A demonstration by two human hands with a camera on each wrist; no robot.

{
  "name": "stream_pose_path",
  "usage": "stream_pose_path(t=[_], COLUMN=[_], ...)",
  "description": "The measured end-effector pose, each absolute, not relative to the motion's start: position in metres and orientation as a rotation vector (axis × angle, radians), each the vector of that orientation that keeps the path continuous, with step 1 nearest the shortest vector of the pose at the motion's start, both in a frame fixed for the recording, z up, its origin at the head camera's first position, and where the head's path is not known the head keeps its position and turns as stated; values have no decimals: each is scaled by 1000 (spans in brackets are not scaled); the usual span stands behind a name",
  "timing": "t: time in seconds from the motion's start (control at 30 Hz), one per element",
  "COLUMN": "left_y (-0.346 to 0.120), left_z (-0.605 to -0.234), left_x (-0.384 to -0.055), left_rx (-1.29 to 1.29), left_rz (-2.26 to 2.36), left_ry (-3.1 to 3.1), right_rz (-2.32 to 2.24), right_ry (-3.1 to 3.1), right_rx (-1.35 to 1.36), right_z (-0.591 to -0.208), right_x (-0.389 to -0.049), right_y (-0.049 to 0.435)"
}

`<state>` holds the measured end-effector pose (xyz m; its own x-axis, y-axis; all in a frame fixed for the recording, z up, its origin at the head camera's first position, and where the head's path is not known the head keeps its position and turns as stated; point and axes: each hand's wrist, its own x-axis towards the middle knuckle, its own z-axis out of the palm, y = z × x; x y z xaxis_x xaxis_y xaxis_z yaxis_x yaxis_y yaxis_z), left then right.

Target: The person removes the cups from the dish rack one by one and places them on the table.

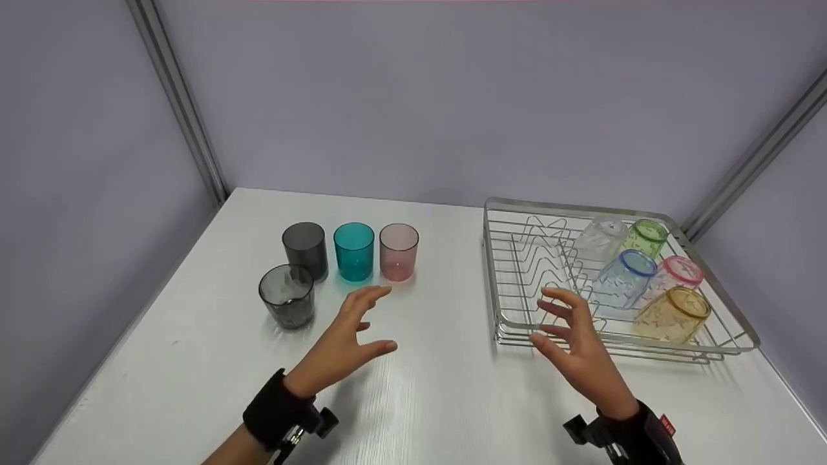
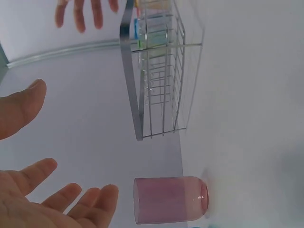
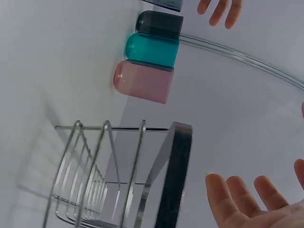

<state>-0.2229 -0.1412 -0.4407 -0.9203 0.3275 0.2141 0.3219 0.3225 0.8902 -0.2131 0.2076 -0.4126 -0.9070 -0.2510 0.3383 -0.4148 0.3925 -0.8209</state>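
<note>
My left hand (image 1: 345,349) hovers over the table with fingers spread and nothing in it, just in front of the coloured glasses. Nearest to it stand a pink glass (image 1: 398,253), a teal glass (image 1: 354,253) and a smoky grey glass (image 1: 288,297), with a dark grey glass (image 1: 306,250) behind; all are upright. My right hand (image 1: 578,349), also holding nothing, has its fingers loosely bent at the front left corner of a wire dish rack (image 1: 494,271). In the left wrist view the pink glass (image 2: 166,200) lies beyond the fingertips.
At the rack's right side several patterned glasses lean tilted: a clear one (image 1: 602,237), a green one (image 1: 645,239), a blue one (image 1: 623,279), a pink-rimmed one (image 1: 681,271) and an amber one (image 1: 672,315). Pale partition walls (image 1: 413,97) enclose the white table (image 1: 439,387).
</note>
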Motion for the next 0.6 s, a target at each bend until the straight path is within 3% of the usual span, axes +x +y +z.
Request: stream_pose_path(t=[0.33,0.6], left_y=[-142,-146], left_z=[-442,-442], left_x=[-217,-213], left_rx=[617,593], left_rz=[1705,1692], left_ry=[2574,2601], right_rz=[1276,1177], right_ry=[-2573,-2692], right_rx=[511,290], right_z=[-336,-307], right_x=[-245,-309], right_y=[236,276])
